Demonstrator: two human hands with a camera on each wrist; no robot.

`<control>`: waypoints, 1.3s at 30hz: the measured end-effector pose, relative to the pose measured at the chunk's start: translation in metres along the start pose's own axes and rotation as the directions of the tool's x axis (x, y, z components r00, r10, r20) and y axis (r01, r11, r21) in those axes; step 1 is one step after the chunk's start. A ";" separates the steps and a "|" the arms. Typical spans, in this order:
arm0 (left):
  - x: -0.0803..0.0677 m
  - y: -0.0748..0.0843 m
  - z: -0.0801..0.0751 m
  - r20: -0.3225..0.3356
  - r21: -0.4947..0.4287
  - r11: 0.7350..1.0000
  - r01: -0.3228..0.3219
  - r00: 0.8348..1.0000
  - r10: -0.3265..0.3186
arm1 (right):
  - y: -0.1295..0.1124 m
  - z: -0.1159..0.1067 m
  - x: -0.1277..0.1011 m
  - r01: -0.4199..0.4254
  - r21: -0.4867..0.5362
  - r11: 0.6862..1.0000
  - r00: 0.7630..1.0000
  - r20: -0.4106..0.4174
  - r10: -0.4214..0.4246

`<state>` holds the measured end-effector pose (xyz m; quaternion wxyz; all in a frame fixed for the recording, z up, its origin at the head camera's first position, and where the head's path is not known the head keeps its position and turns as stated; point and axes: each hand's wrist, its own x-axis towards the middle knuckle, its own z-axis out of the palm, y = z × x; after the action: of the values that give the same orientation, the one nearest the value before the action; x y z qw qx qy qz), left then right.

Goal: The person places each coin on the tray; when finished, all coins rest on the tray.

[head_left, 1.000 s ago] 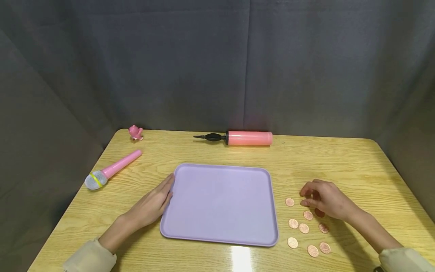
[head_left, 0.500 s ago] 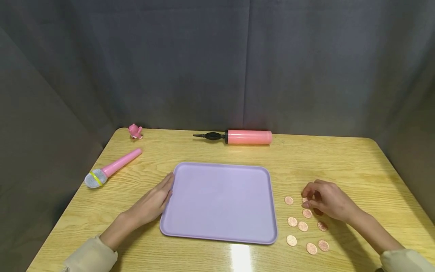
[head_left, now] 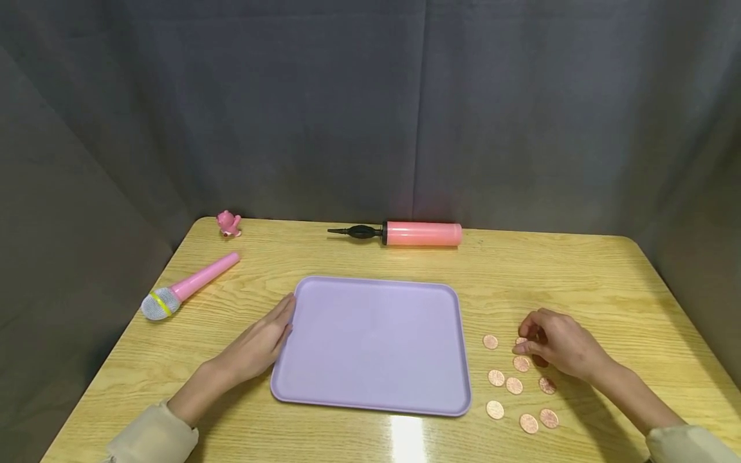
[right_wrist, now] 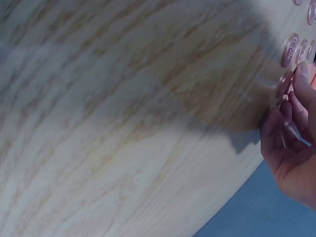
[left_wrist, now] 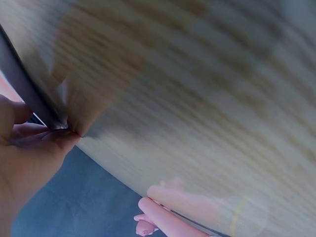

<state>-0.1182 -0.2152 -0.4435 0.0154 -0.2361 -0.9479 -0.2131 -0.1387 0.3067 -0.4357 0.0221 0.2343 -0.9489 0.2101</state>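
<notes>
Nearest: copper coins (head_left: pixel 512 384) scattered flat on the worktop (head_left: pixel 579 283), right of the lilac tray (head_left: pixel 370 344). Right hand (head_left: pixel 556 344) curled over the cluster's far end, fingertips (right_wrist: pixel 286 84) on one coin, apparently pinching it; view blurred. Left hand (head_left: pixel 260 344) flat, fingers straight against the tray's left rim. Beyond: pink toy microphone (head_left: pixel 185 287), pink pump (head_left: pixel 405 233), small pink figure (head_left: pixel 228 224).

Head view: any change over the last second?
Barely. The right hand eased slightly down onto the scattered copper coins, fingers curled at one coin; a firm grip isn't clear. The left hand still rests flat against the lilac plastic tray. Pink toy microphone and pink pump unmoved.
</notes>
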 end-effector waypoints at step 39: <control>0.002 -0.004 0.000 0.042 -0.031 0.999 0.022 0.999 -0.021 | -0.173 0.082 0.236 -0.081 0.386 0.919 0.988 0.150 0.024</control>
<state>-0.1220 -0.2171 -0.4451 -0.0104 -0.2304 -0.9471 -0.2232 -0.2655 0.0316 -0.4103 -0.0986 0.2227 -0.8930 0.3784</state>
